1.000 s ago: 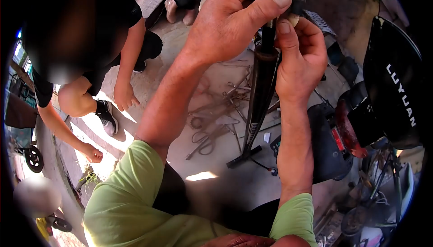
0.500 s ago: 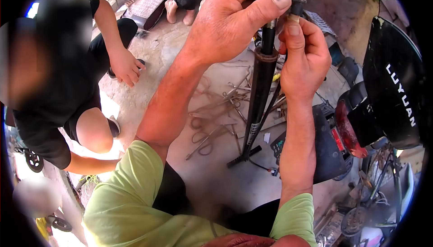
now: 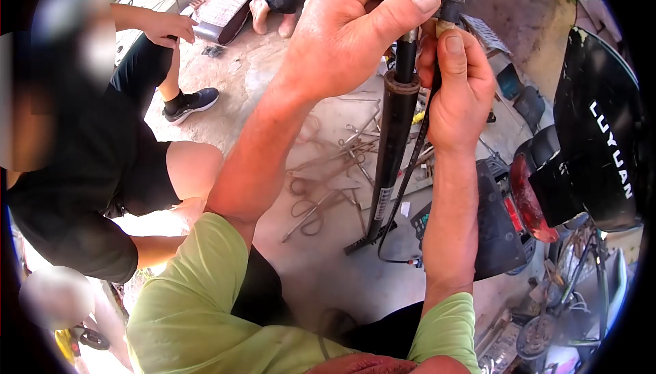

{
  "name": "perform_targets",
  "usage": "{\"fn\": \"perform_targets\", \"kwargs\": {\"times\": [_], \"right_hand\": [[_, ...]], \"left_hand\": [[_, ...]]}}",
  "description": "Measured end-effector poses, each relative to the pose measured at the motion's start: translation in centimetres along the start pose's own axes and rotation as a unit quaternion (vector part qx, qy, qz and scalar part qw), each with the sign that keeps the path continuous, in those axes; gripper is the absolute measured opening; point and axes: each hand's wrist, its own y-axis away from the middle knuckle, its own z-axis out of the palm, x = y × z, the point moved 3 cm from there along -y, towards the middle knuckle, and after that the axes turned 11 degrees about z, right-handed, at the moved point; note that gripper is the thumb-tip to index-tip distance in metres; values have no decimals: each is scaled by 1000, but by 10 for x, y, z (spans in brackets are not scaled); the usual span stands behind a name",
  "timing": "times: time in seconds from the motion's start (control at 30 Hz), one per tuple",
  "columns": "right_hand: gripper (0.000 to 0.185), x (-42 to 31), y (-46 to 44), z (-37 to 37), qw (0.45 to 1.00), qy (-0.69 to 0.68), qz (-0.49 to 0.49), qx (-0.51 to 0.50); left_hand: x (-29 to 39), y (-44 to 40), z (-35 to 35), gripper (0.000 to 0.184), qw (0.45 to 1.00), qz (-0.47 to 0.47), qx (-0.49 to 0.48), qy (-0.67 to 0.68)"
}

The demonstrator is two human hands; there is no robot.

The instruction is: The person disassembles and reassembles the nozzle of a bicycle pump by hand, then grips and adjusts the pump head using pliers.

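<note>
A black floor pump [image 3: 391,155] stands slightly tilted on its foot [image 3: 369,237]. My left hand [image 3: 348,39] is closed over the handle at its top, with the thumb laid along it; the hand hides most of the handle. Just right of the handle, my right hand [image 3: 461,90] pinches the upper end of the black pump hose [image 3: 415,148], thumb pressed below a dark fitting [image 3: 451,9] with a pale piece under it. From there the hose runs down beside the barrel and curves along the ground near the foot.
Several rusty metal rods and loops [image 3: 328,196] lie on the ground left of the pump. At right are a black scooter part lettered LUYUAN [image 3: 608,141] and a red light [image 3: 529,199]. A person in black [image 3: 82,169] crouches at left; another person's bare feet [image 3: 263,18] show behind.
My right hand has shifted slightly, and more of the hose now shows beside the barrel. My left hand stays on the handle. The crouching person's arm has risen and moved back left.
</note>
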Motion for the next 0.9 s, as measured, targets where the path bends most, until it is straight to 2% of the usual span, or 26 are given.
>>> {"fn": "perform_targets", "kwargs": {"times": [0.2,0.3,0.43,0.53,0.6,0.8,0.9], "right_hand": [[26,1,2,-2,999,37,12,1],[25,-1,5,4,1000,-20,20,-1],[23,-2,7,0,999,7,38,31],[19,-6,9,4,997,23,31,69],[19,-8,9,7,996,21,19,84],[15,-15,12,13,980,150,-54,117],[14,-21,13,14,974,192,-26,116]], "left_hand": [[5,-2,-3,36,1000,-17,8,-6],[7,-2,-4,36,1000,-25,12,-9],[8,-2,0,38,998,-51,28,14],[-4,-3,-1,37,1000,-10,14,22],[-3,-2,-1,37,1000,-18,11,19],[-1,-2,1,36,1000,-17,11,7],[3,-1,0,36,999,-16,12,-28]]}}
